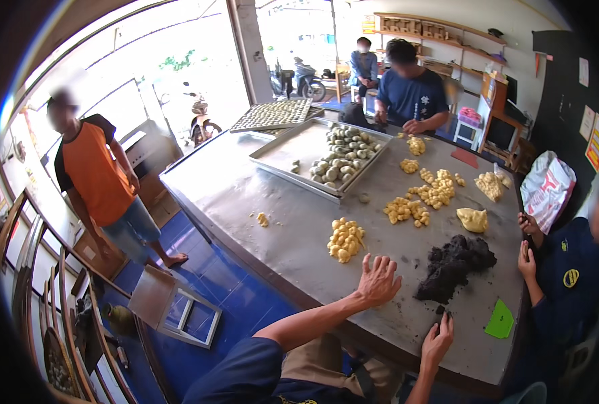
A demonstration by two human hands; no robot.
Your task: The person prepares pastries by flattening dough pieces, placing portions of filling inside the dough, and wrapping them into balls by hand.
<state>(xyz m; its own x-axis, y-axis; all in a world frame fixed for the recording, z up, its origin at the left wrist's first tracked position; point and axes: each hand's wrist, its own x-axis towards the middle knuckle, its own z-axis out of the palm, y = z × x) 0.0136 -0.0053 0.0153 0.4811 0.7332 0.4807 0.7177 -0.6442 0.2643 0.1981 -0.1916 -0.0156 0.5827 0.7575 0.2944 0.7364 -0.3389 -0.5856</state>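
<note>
My left hand hovers over the near part of the metal table, fingers apart and bent, with nothing in it. Just beyond it sits a pile of yellow dough balls. My right hand is at the near edge, its fingers curled with the tips at a small lump of dark paste. A large crumbly mound of the same dark paste lies just beyond that hand. To its right is a flat green scraper.
A metal tray of pale round pieces stands farther back, beside a filled tray. More yellow dough balls and a dough lump lie right. Co-workers stand at the far side and right edge; another person stands left.
</note>
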